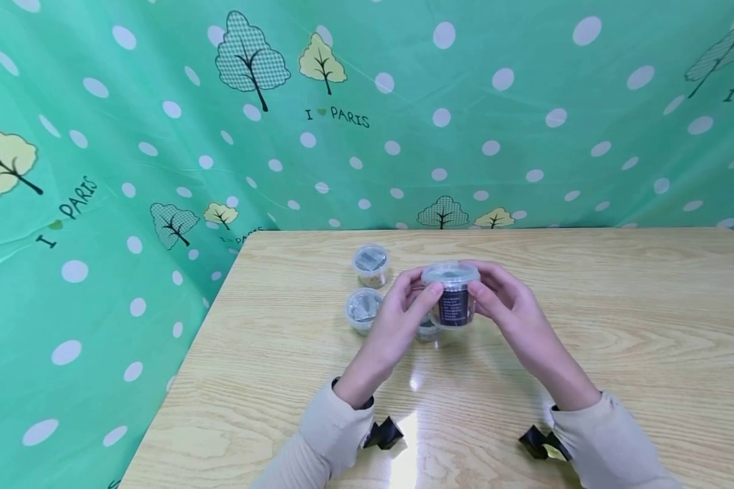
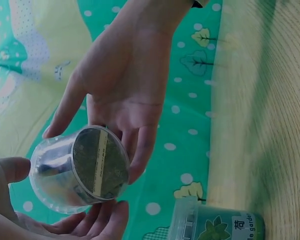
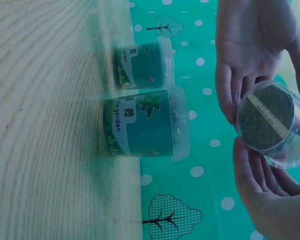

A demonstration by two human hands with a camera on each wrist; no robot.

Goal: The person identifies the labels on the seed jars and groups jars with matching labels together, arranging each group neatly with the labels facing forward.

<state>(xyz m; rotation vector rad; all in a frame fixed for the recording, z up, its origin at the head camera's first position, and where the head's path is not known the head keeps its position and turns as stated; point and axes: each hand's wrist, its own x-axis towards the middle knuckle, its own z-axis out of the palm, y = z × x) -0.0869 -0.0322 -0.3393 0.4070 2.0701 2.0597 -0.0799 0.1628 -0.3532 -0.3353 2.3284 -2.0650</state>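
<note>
My left hand (image 1: 397, 316) and right hand (image 1: 514, 309) hold one small clear plastic cup (image 1: 455, 307) between them, raised over the table. Both thumbs press its near side, just under the rim, and the other fingers go round the back. A translucent lid (image 1: 450, 273) covers the cup, and a dark label with pale print faces me. Through the cup's base (image 2: 110, 170), in the left wrist view, dark grainy contents show with a pale strip across them. The right wrist view shows the same base (image 3: 265, 117) tilted between both hands' fingers.
Two lidded cups, one farther back (image 1: 370, 265) and one nearer (image 1: 362, 309), stand left of my hands. A third cup (image 1: 428, 331) is partly hidden behind the held one. Green labels with a leaf show on cups (image 3: 145, 122) in the wrist views. A polka-dot curtain (image 1: 404, 156) hangs behind the wooden table (image 1: 636, 305).
</note>
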